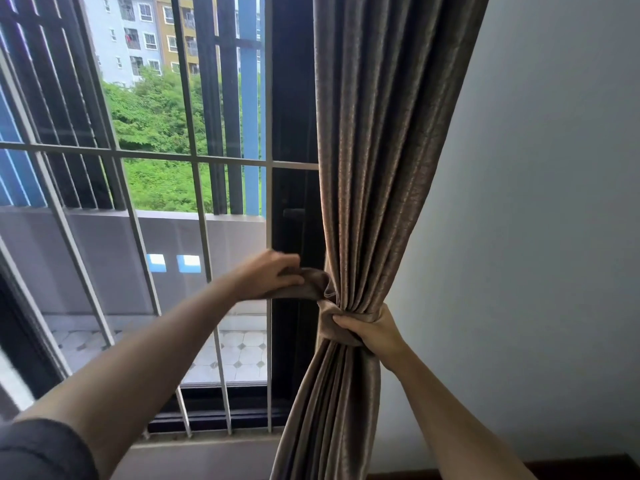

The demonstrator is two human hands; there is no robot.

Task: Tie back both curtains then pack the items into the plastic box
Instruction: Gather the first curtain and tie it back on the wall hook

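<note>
The brown, pleated curtain (374,168) is bunched to a narrow waist inside the curled fingers of the right hand (372,332), while the left hand (270,277) pinches the matching tie (313,287) end just left of it.

A white metal window grille (156,156) fronts leafy green trees (156,126) and pale apartment blocks (131,36); right of it, a plain grey-white wall (536,202).
</note>
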